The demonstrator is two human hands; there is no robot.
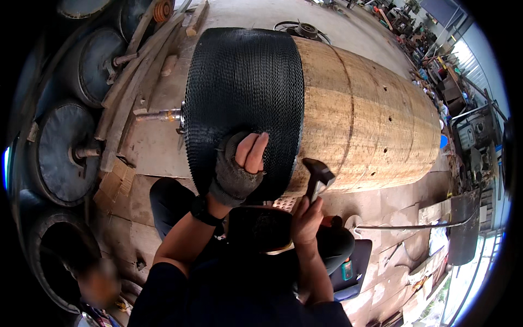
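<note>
A large wooden roller (pixel 376 114) lies crosswise in front of me. Its left end is wrapped in a black, finely toothed covering (pixel 245 76). My left hand (pixel 239 163), in a dark fingerless glove, rests against the near side of this covering. Its fingers are pressed together, and whatever they pinch is hidden. My right hand (pixel 307 220) grips a hammer (pixel 317 177) by its handle, close below the head. The hammer's dark metal head is beside the covering's right edge, in front of the bare wood.
Several dark metal drums (pixel 65 152) stand along the left, with wooden beams (pixel 136 82) beside them. A metal shaft (pixel 158 116) sticks out of the roller's left end. Behind the roller lies a spoked wheel (pixel 306 30). A dark seat (pixel 354 267) is at my right, holding a green device (pixel 347 269).
</note>
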